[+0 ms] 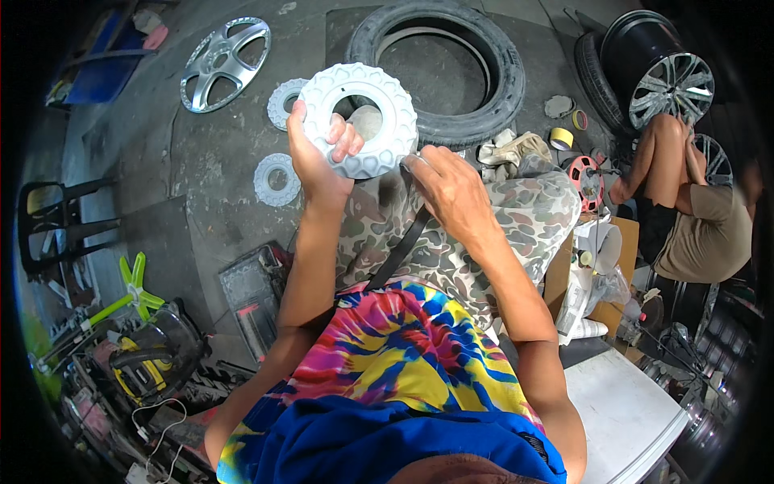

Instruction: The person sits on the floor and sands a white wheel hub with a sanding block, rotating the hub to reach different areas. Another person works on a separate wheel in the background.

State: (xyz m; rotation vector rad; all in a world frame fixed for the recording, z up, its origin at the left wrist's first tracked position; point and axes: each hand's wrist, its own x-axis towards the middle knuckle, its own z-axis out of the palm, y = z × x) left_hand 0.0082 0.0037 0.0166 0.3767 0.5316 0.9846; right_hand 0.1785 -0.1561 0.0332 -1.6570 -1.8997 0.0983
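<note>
Nearest to us is our own tie-dyed shirt (403,355), and beyond it our lap in camouflage trousers (484,234). Our two forearms rise from the lower edge toward the middle of the view.

Our left hand (318,157) is clenched on a white toy-like wheel (367,117), a knobbly ring with a round hole in the middle. The thumb and palm wrap its left rim and the fingers come through the hole. The wheel is held up over our knees, clear of the floor. Its flat face is turned toward us and tilted a little to the right, so its axle line points roughly up at us rather than along the floor; being round, it has no long side to speak of.

Our right hand (451,189) is at the wheel's lower right edge, fingers pinched together against the rim. We cannot tell whether it grips a small tool or only touches the wheel.

On the concrete floor (201,185), just left of the wheel and farther off, lie two smaller white rings (276,179), one nearer, one farther. Behind the wheel lies a big black tyre (451,73), flat on the floor. Far left rests a silver hubcap (223,60). On the right another person (693,218) sits beside an alloy rim (669,85).
</note>
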